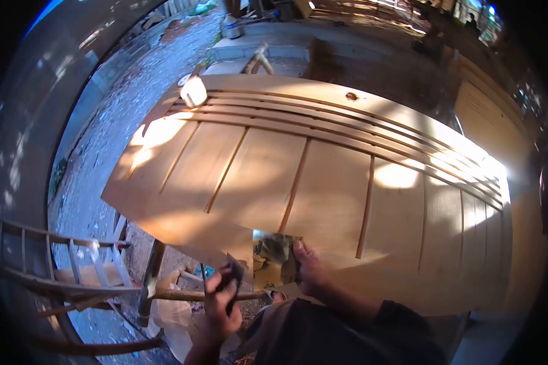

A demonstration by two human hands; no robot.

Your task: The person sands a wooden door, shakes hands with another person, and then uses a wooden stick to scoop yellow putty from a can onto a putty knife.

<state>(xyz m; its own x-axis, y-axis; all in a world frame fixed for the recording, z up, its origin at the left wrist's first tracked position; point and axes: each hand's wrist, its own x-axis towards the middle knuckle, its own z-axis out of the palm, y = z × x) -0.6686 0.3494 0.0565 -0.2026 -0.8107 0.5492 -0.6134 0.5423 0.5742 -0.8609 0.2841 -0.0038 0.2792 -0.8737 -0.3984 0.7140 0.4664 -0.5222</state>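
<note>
Resting at 6 o'clock on the door [323, 182], the right hand [309, 267] presses its fingers on the near edge beside a square cutout [274, 258]. Left hand [220, 304], at 7 o'clock, is clenched around a dark tool [234, 271]. A ladder [61, 267] lies at 8 o'clock.

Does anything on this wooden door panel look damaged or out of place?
A rectangular cutout breaks the near edge of the wooden door panel, between the left hand and the right hand. A dark knot marks the far rail. Otherwise nothing stands out.
</note>
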